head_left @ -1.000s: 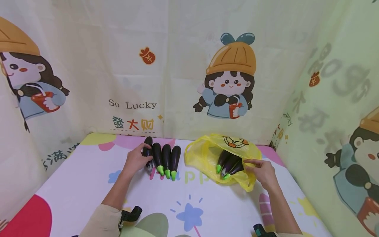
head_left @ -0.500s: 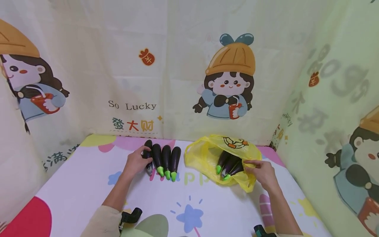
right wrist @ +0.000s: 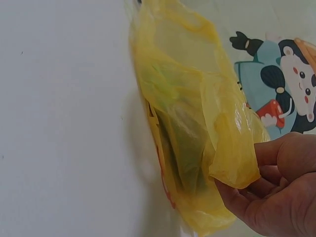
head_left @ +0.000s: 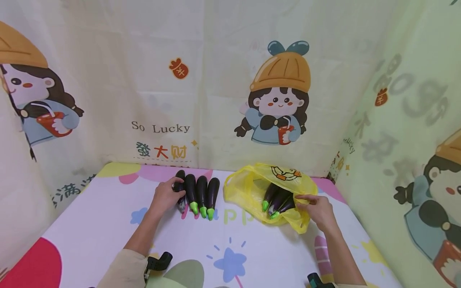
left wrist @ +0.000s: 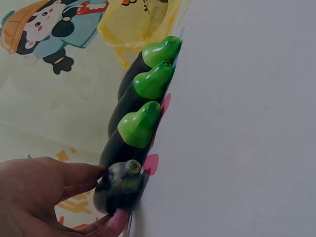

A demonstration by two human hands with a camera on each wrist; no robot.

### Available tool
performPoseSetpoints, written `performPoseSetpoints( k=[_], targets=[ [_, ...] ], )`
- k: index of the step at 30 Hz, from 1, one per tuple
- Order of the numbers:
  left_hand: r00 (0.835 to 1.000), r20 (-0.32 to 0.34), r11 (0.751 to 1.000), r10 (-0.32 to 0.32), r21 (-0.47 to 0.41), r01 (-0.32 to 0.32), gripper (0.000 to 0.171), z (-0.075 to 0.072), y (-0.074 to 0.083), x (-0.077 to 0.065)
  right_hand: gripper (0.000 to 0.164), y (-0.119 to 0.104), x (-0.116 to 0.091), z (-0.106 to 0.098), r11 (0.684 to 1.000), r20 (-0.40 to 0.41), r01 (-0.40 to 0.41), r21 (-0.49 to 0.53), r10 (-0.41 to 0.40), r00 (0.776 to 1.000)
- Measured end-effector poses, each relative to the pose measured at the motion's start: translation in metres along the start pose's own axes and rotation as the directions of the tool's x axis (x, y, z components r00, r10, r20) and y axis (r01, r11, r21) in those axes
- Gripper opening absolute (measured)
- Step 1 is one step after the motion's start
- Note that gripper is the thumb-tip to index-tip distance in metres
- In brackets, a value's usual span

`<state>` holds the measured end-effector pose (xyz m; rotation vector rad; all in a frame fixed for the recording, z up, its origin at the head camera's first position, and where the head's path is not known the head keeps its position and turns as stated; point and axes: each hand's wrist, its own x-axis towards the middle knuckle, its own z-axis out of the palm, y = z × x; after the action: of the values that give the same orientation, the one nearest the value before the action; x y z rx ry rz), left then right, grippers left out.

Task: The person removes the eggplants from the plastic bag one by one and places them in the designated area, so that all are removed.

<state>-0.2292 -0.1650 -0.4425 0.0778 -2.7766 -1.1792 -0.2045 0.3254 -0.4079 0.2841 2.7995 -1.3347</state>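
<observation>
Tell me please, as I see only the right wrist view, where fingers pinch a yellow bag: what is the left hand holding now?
Observer: The left hand grips an eggplant at the left end of a row, next to three others.
Operator: Thank you. And what can you see inside the yellow bag?
Observer: The head view shows three eggplants through its open mouth. Whether more lie deeper, I cannot tell.
</observation>
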Motion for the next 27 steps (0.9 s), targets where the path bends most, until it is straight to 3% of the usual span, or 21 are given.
performPoseSetpoints(
  k=[18,27],
  targets=[
    [1.0,-0.007,1.0,-0.006,0.026,0.006,0.046,-0.0059,0.0065,0.0019,0.031,-0.0001,0.0016,-0.0018,1.0,-0.005,0.001,-0.006,-0.001,1.0],
    [0.999,-0.004,0.998,-0.052,0.034,0.052,0.047,-0.0057,0.0097,-0.0024,0.03,0.0021,0.0017,-0.0006,1.0,-0.003,0.015,0.006,-0.015,1.0]
  ],
)
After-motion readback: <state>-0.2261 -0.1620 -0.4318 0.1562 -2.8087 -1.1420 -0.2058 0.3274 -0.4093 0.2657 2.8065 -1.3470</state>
